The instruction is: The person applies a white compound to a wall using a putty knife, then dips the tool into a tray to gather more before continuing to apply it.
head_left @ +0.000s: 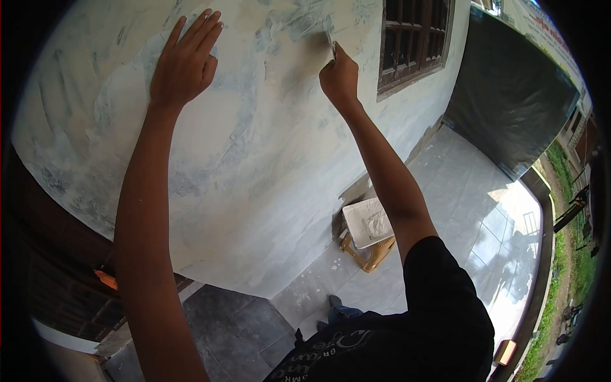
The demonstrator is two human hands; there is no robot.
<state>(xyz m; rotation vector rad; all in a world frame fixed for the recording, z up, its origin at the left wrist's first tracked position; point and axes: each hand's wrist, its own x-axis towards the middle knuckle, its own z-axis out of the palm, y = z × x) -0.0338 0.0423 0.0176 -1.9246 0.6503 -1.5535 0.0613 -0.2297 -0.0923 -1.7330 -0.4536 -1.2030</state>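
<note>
My left hand point(184, 62) rests on the patchy white wall point(210, 153) with its fingers stretched out, and it holds nothing. Higher up and to the right, my right hand point(341, 76) is closed around a putty knife point(332, 46). Most of the knife is hidden in my fist, and its thin blade shows edge-on close against the wall. Grey-blue smears and streaks mark the white coat around both hands. Below my right arm, a white tray point(364, 224) holds a heap of white paste point(377, 224).
The tray sits on a tan plastic stool point(370, 256) beside the wall's foot. A brown wooden window point(414, 41) is right of my right hand. A dark sheet point(509, 89) hangs at the far end. Light grey tiles point(439, 184) cover the floor, with darker tiles point(238, 331) below.
</note>
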